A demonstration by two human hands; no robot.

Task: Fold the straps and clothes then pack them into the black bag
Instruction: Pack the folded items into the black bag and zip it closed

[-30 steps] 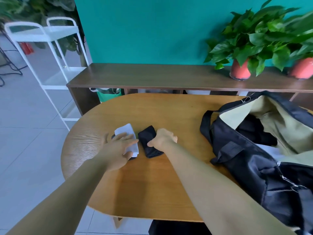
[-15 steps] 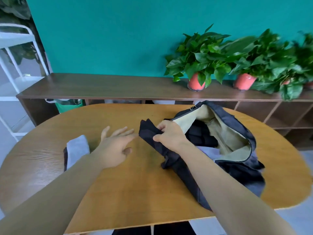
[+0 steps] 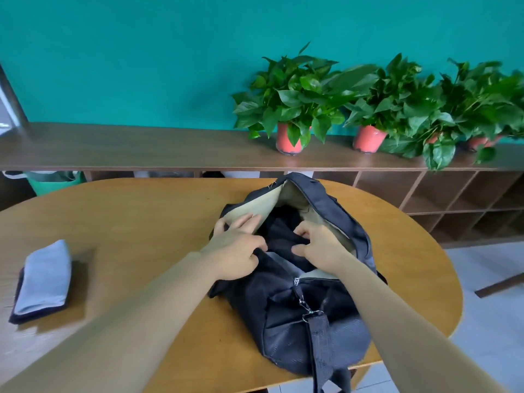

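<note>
At frame centre, gripping the beige-lined rim of the black bag (image 3: 317, 336) with the left hand (image 3: 238, 249), fingers curled over the flap, and pinching a dark garment (image 3: 280, 234) inside the open mouth with the right hand (image 3: 321, 246), fingers bent down into it. At far left on the oval wooden table (image 3: 141, 217), well apart from the bag, a folded pale-blue cloth (image 3: 45, 276) stacked on a dark cloth (image 3: 34, 314). Beyond, along the teal wall (image 3: 141, 52), a dark wooden shelf (image 3: 141, 146) carrying potted plants (image 3: 295, 97) at upper right.

A teal wall (image 3: 127, 61) backs a long dark wooden shelf unit (image 3: 119, 148) topped with potted plants (image 3: 295, 92). An oval wooden table (image 3: 127, 222) stands in front, over pale floor tiles (image 3: 493, 324).
</note>
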